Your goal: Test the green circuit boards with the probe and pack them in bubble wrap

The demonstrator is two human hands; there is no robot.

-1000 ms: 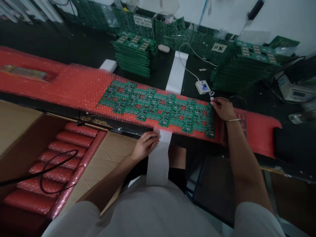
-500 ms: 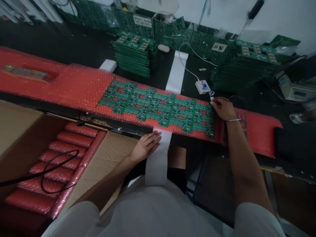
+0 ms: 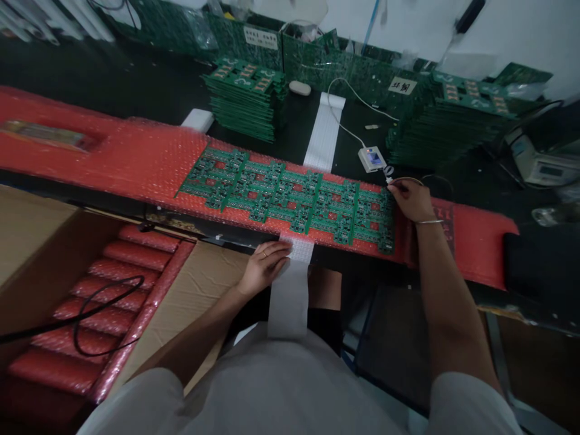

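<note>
A panel of joined green circuit boards (image 3: pixel 294 196) lies on red bubble wrap (image 3: pixel 149 145) along the bench edge. My right hand (image 3: pixel 413 199) is closed in a pinch at the panel's far right corner, on a small white plug (image 3: pixel 389 180) beside a little white tester box (image 3: pixel 372 159) with a lit screen. At the front edge, the fingers of my left hand (image 3: pixel 267 266) lie close together over the left side of a long white paper strip (image 3: pixel 299 249). My left thumb is hidden. That strip passes under the bubble wrap, and its lower end hangs toward my lap.
Stacks of green boards stand at the back left (image 3: pixel 247 99) and back right (image 3: pixel 453 130). Below left, an open cardboard box (image 3: pixel 217 272) holds red bubble-wrapped rolls (image 3: pixel 104 302), with a black cable (image 3: pixel 81 314) looping over them. A boxy instrument (image 3: pixel 544 163) sits far right.
My left hand has shifted slightly left and down along the strip, its fingers more bent. My right hand stays at the plug, moved a touch to the right.
</note>
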